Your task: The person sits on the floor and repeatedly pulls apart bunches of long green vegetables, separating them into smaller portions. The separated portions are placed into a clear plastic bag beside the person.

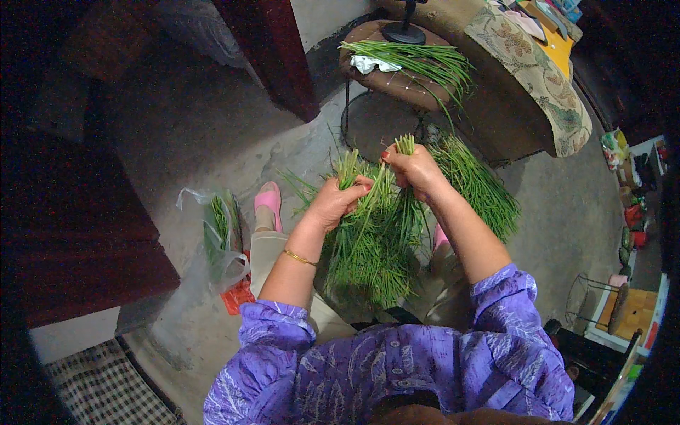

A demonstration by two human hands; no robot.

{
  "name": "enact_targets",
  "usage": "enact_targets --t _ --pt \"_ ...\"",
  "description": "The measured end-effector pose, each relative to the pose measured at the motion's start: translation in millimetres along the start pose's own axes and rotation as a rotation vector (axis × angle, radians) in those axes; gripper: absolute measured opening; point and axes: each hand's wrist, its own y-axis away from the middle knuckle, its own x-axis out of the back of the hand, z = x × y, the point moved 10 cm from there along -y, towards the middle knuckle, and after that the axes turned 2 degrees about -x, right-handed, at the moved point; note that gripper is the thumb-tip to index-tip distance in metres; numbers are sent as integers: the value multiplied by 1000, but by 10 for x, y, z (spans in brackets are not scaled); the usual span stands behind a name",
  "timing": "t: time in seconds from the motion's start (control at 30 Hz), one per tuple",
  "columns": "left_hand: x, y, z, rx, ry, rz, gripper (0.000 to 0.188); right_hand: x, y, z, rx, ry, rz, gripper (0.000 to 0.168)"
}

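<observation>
My left hand (334, 203) is closed round a thick bunch of long green stalks (366, 234) that look like chives. Their pale cut ends stick up past the thumb, and the leaves hang down between my knees. In my right hand (417, 169) is a thinner bunch (405, 143), its pale ends on top and its tips hanging loose. The two hands are close together, and several stalks (380, 186) slant out between them. Where the hanging leaves end and the pile below begins, I cannot tell.
More green stalks (478, 186) lie on the floor to the right. A brown padded stool (393, 95) ahead bears another bunch (414, 56), white tissue (372, 65) and a black stand (404, 33). A clear plastic bag (234, 268) with greens is at left, near a dark red wooden piece (95, 239).
</observation>
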Motion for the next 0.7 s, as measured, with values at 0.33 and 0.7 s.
enact_targets --t 0.33,0.7 --pt "31 -5 -22 -15 -28 50 17 -74 -14 19 3 57 -18 18" --pt "74 46 87 -25 5 32 10 -49 -61 -26 137 382 -17 15"
